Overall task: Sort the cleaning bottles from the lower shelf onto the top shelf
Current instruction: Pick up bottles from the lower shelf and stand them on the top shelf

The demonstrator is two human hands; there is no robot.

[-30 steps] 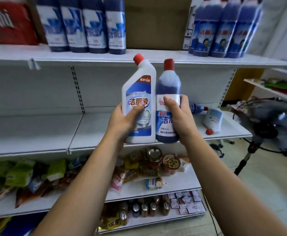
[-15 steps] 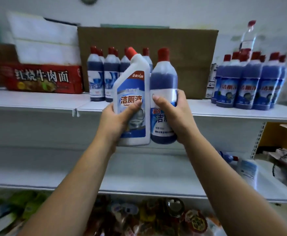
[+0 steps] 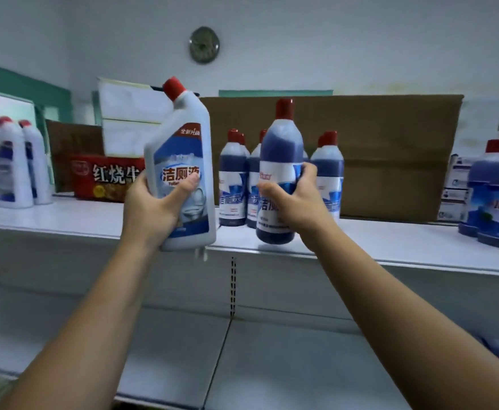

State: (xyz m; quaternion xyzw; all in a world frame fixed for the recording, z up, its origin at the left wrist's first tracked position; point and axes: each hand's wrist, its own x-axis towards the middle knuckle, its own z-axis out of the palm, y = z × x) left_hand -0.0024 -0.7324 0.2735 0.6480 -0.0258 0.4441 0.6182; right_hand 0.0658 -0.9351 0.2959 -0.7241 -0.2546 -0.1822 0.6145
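Note:
My left hand [image 3: 150,208] grips a white angled-neck toilet cleaner bottle [image 3: 183,161] with a red cap, held upright in front of the top shelf [image 3: 390,247]. My right hand [image 3: 295,202] grips a dark blue round bottle [image 3: 280,149] with a red cap; its base hovers just over the shelf's front edge. Behind it stands a group of like blue bottles [image 3: 236,184]. Several white bottles [image 3: 8,167] stand at the far left of the shelf, and more blue bottles [image 3: 496,208] at the far right.
A red noodle carton [image 3: 103,179] and a large cardboard box [image 3: 390,161] stand at the back of the top shelf. Small white boxes [image 3: 455,190] are stacked at the right. The lower shelf [image 3: 271,365] lies below my arms.
Both hands have risen with their bottles up to top-shelf height and moved apart. The blue bottle now sits lower, near the shelf edge. My view has tilted upward.

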